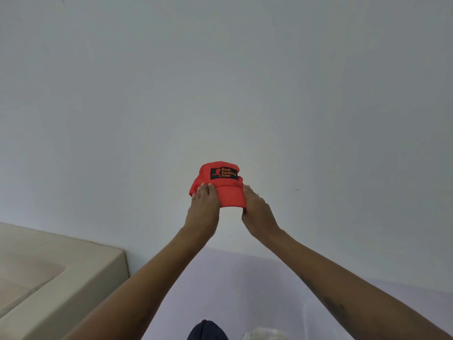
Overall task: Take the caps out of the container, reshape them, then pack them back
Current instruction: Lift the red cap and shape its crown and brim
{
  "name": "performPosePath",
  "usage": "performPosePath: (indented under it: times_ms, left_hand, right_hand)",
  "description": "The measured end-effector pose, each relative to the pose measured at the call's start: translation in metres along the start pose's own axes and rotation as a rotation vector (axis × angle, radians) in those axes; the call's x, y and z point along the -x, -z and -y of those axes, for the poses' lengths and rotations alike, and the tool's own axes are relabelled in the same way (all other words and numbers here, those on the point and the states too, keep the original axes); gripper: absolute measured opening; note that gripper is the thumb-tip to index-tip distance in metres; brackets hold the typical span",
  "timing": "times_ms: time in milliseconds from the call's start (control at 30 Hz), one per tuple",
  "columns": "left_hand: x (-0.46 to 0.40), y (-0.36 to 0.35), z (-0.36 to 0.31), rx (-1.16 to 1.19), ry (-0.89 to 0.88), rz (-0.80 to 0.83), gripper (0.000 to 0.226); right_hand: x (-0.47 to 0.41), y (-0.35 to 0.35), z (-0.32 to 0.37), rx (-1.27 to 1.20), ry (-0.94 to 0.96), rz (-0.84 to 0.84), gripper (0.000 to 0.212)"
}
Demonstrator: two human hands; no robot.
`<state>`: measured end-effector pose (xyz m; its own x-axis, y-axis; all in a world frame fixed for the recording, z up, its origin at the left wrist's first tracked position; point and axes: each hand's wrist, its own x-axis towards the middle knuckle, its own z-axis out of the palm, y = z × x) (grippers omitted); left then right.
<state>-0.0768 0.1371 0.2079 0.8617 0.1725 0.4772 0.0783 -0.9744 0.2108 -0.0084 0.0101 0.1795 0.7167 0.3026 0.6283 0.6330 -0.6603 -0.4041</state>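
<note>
- One red cap (221,184) is seen, held up in front of a pale wall (220,82); a black patch with orange lettering is carried on its front.
- Two hands are counted. The brim's left side is gripped by the left hand (204,207), fingers curled over it; the right side is clasped by the right hand (257,209).
- One dark cap (207,331) is cut off by the bottom edge, beside a blurred whitish object (264,334), on a lilac surface (245,285).
- One beige mattress (61,278) is seen at lower left.

two caps, one red cap (221,186) and one dark cap (207,330), two hands, one beige mattress (61,273).
</note>
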Motion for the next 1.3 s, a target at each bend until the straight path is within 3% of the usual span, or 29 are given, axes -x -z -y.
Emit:
performPosePath:
  times_ms: [100, 333, 433, 567, 667, 733, 833, 967, 1067, 1133, 1200, 1233, 1300]
  left_hand:
    - [0.0, 0.001, -0.022, -0.014, -0.051, -0.059, 0.067]
    - [0.023, -0.011, -0.038, 0.449, -0.009, -0.182, 0.05]
    - [0.025, -0.004, -0.039, 0.449, -0.025, -0.184, 0.05]
    - [0.009, 0.013, -0.018, 0.094, -0.194, -0.082, 0.061]
    - [0.005, 0.026, -0.005, 0.104, -0.288, -0.023, 0.064]
    - [0.008, 0.028, -0.005, 0.132, -0.294, -0.021, 0.063]
    - [0.009, 0.026, -0.024, -0.019, -0.272, -0.021, 0.062]
    - [0.019, 0.011, -0.043, 0.22, -0.187, -0.14, 0.051]
    - [0.032, -0.004, -0.044, 0.383, -0.11, -0.203, 0.046]
    - [0.034, -0.004, -0.038, 0.315, -0.156, -0.149, 0.045]
    - [0.03, 0.009, -0.025, 0.277, -0.254, 0.014, 0.046]
    - [0.025, 0.018, -0.017, 0.343, -0.31, 0.154, 0.048]
    - [0.019, 0.041, 0.003, 0.699, -0.351, 0.473, 0.054]
  right_hand:
    - [0.002, 0.0, 0.014, -0.052, 0.09, -0.152, 0.058]
    - [0.014, -0.016, 0.031, -0.257, -0.033, -0.36, 0.027]
    - [0.014, -0.015, 0.036, -0.356, -0.077, -0.357, 0.036]
    - [0.007, -0.007, 0.025, -0.213, 0.005, -0.298, 0.048]
    - [-0.005, 0.007, 0.015, -0.193, 0.03, -0.177, 0.037]
    - [-0.009, 0.014, 0.01, -0.204, 0.045, -0.121, 0.04]
    - [-0.003, 0.009, 0.008, -0.187, 0.036, -0.162, 0.031]
    - [-0.001, -0.008, 0.009, -0.314, -0.036, -0.371, 0.019]
    - [0.005, -0.014, 0.013, -0.513, -0.156, -0.348, 0.021]
    - [0.011, -0.019, 0.009, -0.529, -0.135, -0.343, 0.022]
    - [0.015, -0.023, -0.002, -0.417, -0.047, -0.329, 0.027]
    - [0.016, -0.024, -0.009, -0.364, -0.005, -0.301, 0.034]
    - [0.018, -0.022, -0.02, -0.353, 0.033, -0.224, 0.044]
